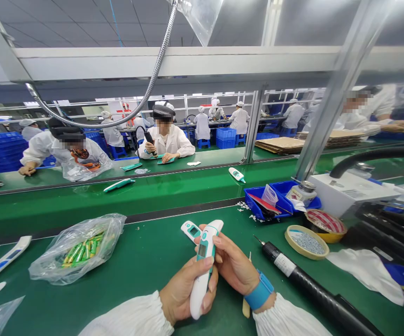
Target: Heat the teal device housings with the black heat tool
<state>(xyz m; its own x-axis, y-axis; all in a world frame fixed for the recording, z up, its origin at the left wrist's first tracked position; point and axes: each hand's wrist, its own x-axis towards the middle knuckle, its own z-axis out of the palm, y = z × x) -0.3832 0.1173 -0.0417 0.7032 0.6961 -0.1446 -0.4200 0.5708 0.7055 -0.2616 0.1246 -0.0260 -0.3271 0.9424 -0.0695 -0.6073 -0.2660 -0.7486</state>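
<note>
My left hand (187, 291) wraps the thermometer (201, 266) snugly, and my right hand (232, 263) curls closed around its head, just beside the screwdriver (302, 280).

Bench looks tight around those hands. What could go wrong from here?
Both bare hands are on the white thermometer, so the left hand and right hand may smudge its display. The black electric screwdriver lies just beside the right hand, so its tip could snag or scratch the casing. The shallow dish of screws is open on the bench, and a careless bump might spill them.
</note>
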